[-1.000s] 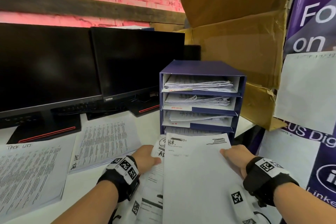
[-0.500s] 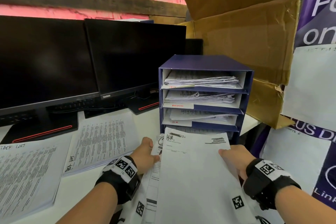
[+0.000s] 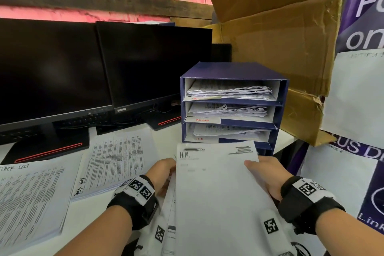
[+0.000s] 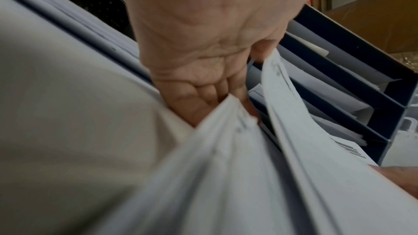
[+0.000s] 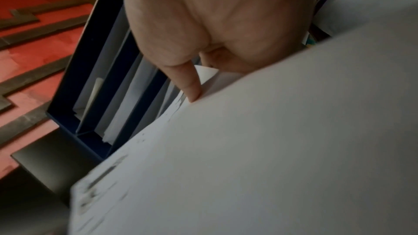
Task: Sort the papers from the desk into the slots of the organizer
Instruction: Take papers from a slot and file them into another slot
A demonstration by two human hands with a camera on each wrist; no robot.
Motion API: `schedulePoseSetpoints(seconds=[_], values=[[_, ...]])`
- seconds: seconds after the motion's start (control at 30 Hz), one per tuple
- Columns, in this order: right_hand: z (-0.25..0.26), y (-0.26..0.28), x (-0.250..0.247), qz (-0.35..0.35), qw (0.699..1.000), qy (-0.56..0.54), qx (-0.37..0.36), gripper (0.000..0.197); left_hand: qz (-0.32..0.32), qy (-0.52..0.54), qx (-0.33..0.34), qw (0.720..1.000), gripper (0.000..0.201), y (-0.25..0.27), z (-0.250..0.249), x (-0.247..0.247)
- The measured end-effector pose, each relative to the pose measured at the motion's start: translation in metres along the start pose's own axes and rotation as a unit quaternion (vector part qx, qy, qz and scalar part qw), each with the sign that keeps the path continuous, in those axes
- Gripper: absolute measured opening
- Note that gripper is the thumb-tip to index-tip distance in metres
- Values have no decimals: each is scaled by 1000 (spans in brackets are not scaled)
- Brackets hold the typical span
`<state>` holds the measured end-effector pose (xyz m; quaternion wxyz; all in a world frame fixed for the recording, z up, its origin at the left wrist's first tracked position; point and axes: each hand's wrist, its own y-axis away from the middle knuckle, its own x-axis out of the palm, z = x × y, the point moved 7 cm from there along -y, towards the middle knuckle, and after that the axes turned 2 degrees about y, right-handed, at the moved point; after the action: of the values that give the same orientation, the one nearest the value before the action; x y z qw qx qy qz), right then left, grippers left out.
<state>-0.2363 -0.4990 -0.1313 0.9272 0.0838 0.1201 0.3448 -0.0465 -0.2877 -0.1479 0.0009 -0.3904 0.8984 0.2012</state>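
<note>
Between the left hand and right hand, a sheet marked "H.R." has been lifted nearer the organizer. It is pinched at both edges, the left hand also gripping a stack. Its slot is judged just ahead.

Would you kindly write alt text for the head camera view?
Two hands lift a sheet marked H.R. toward a blue organizer with paper-filled slots: the right hand pinches the sheet's right edge, the left hand grips papers beneath. Two dark monitors and printed lists lie left.
</note>
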Motion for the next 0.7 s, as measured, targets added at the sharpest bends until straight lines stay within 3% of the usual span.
schedulePoseSetpoints(seconds=[0.07, 0.13, 0.3, 0.43, 0.7], values=[[7, -3, -8, -30, 999, -27, -1, 9, 33, 9, -23, 999, 68, 2, 0, 2], [13, -6, -14, -51, 998, -41, -2, 10, 56, 2, -19, 998, 80, 4, -4, 8], [32, -9, -20, -59, 997, -52, -14, 5, 18, -91, 67, 993, 39, 2, -26, 19], [34, -9, -26, -44, 997, -63, -16, 6, -17, -112, 68, 991, 37, -6, -40, 20], [22, 6, -27, 81, 997, 6, -2, 26, -58, -86, 80, 991, 30, -21, -53, 19]])
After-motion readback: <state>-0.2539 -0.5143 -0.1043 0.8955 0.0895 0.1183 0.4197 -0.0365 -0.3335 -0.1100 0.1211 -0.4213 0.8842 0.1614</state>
